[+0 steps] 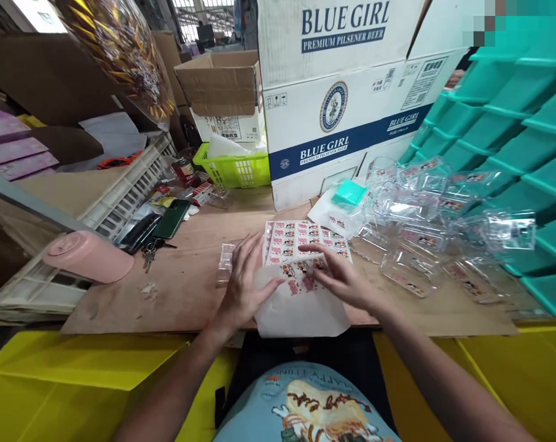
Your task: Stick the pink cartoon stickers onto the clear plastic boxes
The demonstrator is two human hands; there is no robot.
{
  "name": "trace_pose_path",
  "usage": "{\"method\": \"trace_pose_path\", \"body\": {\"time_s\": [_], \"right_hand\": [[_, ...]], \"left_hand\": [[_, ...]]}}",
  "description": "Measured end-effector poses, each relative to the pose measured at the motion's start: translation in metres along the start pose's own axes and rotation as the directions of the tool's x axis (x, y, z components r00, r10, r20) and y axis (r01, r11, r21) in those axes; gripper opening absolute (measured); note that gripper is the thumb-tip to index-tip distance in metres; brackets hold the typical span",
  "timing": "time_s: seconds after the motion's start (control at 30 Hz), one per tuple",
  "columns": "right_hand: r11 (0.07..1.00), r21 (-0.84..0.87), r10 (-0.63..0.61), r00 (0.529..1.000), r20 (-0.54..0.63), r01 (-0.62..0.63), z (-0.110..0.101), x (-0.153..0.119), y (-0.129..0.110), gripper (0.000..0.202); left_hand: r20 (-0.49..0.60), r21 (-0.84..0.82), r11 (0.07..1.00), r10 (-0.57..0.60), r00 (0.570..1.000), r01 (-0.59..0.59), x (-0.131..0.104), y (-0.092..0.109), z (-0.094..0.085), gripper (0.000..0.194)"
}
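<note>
A sheet of printed stickers (303,285) with pink lettering and small cartoon figures lies in front of me, its pale lower part reaching over the table's front edge. My left hand (247,276) rests at its left side, fingers stretched forward and thumb apart, on the paper. From the right, my right hand (344,279) reaches over the printed rows, its index finger and thumb spread; I see no loose sticker between them. Behind it lie more sticker sheets (289,236). A clear plastic case (225,264) sits beside my left hand, partly covered by it.
Many clear plastic cases (411,236) with stickers are piled at right, beside stacked teal bins (503,129). White cartons (333,104) stand behind, next to a lime basket (236,169). At left are a pink cup (88,256), keys (151,253) and a green phone (172,218).
</note>
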State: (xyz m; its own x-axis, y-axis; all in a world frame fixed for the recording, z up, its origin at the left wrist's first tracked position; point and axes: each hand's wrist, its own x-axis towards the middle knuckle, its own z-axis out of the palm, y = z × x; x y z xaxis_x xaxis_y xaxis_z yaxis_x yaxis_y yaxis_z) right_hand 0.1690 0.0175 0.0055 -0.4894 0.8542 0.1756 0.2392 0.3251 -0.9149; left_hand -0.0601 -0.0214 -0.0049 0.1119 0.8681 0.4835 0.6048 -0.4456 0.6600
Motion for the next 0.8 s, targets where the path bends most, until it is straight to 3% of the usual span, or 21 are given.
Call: {"method": "trace_pose_path", "body": {"time_s": [0.07,0.1,0.17,0.2,0.23,0.3,0.4,0.5,0.6,0.7,0.8], "right_hand": [[0.999,0.031,0.012,0.998,0.066,-0.014,-0.025,0.006,0.000,0.036],[1.000,0.004,0.016,0.999,0.033,-0.016,-0.034,0.008,0.002,0.036],[0.985,-0.173,-0.043,0.982,-0.184,0.011,-0.041,0.012,0.006,0.036],[0.954,-0.299,-0.125,0.946,-0.300,0.032,-0.039,0.012,0.008,0.034],[0.906,-0.420,-0.227,0.900,-0.373,0.055,-0.035,0.011,0.010,0.030],[0.799,-0.585,-0.405,0.841,-0.358,0.136,-0.021,0.009,0.013,0.022],[0.749,-0.608,-0.472,0.856,-0.212,0.263,0.004,0.006,0.016,0.018],[0.763,-0.595,-0.461,0.858,-0.228,0.252,0.018,0.006,0.020,0.018],[0.765,-0.602,-0.447,0.861,-0.243,0.228,0.020,0.009,0.020,0.017],[0.786,-0.576,-0.421,0.877,-0.232,0.225,0.020,0.014,0.017,0.018],[0.849,-0.479,-0.374,0.895,-0.242,0.225,0.020,0.019,0.020,0.019]], "left_hand": [[0.183,-0.180,0.971,-0.126,0.975,0.159,0.022,-0.005,0.005,0.030],[0.283,-0.294,0.914,-0.196,0.939,0.280,0.029,-0.007,0.010,0.024],[0.408,-0.491,0.704,-0.334,0.850,0.513,0.037,-0.010,0.023,0.026],[0.432,-0.566,0.581,-0.395,0.811,0.585,0.038,-0.009,0.030,0.027],[0.442,-0.627,0.471,-0.442,0.781,0.621,0.037,-0.008,0.036,0.028],[0.448,-0.706,0.315,-0.495,0.744,0.634,0.035,-0.004,0.044,0.030],[0.473,-0.749,0.219,-0.485,0.736,0.625,0.031,0.000,0.049,0.028],[0.471,-0.746,0.250,-0.458,0.754,0.617,0.030,0.000,0.048,0.022],[0.404,-0.663,0.479,-0.417,0.814,0.575,0.031,-0.003,0.046,0.022],[0.296,-0.531,0.738,-0.298,0.908,0.416,0.033,-0.006,0.046,0.023],[0.257,-0.468,0.832,-0.194,0.947,0.297,0.034,-0.011,0.050,0.023]]}}
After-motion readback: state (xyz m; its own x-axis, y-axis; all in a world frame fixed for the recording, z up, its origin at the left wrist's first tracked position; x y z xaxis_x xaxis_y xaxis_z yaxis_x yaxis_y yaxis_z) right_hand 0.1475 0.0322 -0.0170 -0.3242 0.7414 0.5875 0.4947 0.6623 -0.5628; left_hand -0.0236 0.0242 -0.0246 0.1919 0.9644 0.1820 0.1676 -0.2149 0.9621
